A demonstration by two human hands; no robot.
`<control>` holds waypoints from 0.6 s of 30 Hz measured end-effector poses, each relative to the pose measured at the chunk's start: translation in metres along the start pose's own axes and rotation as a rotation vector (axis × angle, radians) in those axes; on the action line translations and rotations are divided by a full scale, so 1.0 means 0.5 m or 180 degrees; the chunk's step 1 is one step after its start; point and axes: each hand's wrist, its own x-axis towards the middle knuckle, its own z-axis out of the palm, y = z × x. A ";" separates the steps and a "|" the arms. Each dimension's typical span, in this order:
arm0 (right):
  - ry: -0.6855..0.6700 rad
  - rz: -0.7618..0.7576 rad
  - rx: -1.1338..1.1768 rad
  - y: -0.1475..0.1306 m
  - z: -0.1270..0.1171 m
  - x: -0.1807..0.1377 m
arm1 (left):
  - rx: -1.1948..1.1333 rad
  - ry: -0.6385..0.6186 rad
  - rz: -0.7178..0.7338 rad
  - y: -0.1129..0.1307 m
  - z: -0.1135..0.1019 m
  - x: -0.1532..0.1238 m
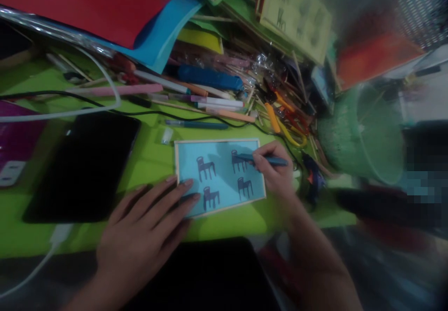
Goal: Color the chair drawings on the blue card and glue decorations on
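From the head view, your left hand (pixel 147 227) lies flat with its fingers spread and loose, gripping nothing; the fingertips press on the lower left corner of the light blue card (pixel 224 180). The card lies flat on the lime green table (pixel 157 162), straight in front of you and slightly tilted, and it has a pale border. Four dark chair figures are drawn on it, two above and two below. Your right hand (pixel 275 171) rests on the card's right edge with its fingers closed around a blue pen (pixel 269 161). The pen lies nearly level and points left, with its tip at the upper right chair figure. Your two hands are apart, one at each end of the card. Just left of the card is a black tablet (pixel 84 166) with its screen dark, and a white cable (pixel 105 108) curves above it. Another blue pen (pixel 198 124) lies loose on the table just above the card. Beyond it is a crowded heap of markers and sticks (pixel 217 96), with orange-handled scissors (pixel 280 120) at its right end. A green bucket (pixel 364 134) lies tipped on its side to the right of your right hand. Red paper (pixel 87 8) and blue paper (pixel 168 31) lie overlapped at the far side of the table. The right edge of the view is too blurred to make out.
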 end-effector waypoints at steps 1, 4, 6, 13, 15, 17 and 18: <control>-0.0010 0.0000 -0.0004 0.001 0.000 0.000 | -0.0012 -0.0001 -0.0034 0.000 0.001 -0.001; 0.0016 0.0015 0.0012 0.003 0.000 0.000 | 0.0022 0.0002 -0.0039 -0.002 0.002 -0.004; 0.0047 -0.0018 0.0000 0.002 0.000 0.002 | 0.0069 -0.0031 0.0040 -0.004 0.001 -0.004; 0.0042 -0.0061 -0.0116 -0.003 0.003 0.006 | 0.0048 -0.0011 0.0033 -0.002 -0.002 -0.001; 0.0036 -0.0063 -0.0116 -0.002 0.003 0.005 | 0.0025 -0.0036 -0.0016 -0.002 -0.001 -0.002; 0.0022 -0.0052 -0.0124 0.000 0.003 0.004 | 0.0045 -0.0066 -0.0004 -0.005 0.000 -0.004; 0.0019 -0.0047 -0.0121 0.001 0.003 0.004 | 0.0064 -0.0076 0.0048 -0.006 0.000 -0.005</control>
